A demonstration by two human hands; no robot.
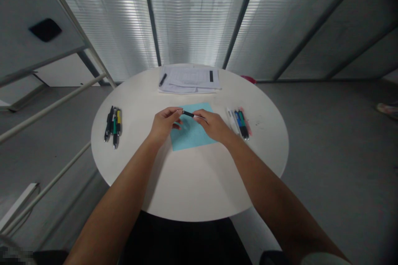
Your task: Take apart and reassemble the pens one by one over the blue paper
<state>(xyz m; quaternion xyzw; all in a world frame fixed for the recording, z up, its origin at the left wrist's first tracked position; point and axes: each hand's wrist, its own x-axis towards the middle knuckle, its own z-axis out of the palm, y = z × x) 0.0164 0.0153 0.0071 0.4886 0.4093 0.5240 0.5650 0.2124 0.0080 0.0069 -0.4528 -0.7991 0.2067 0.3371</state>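
Note:
A pen with a black section and a white part is held between both hands above a light blue sheet. My left hand pinches its left end between thumb and fingers. My right hand is closed around its right, white end. The blue sheet lies flat near the middle of the round white table. Right of my right hand lies a group of pens, some white, blue, green and pink. At the table's left side sits another group of pens, black, green and yellow.
A stack of printed papers lies at the table's far edge, with a black pen on its left side. Behind the table are windows with blinds. Pale metal rails run along the left. Something red shows beyond the far right table edge.

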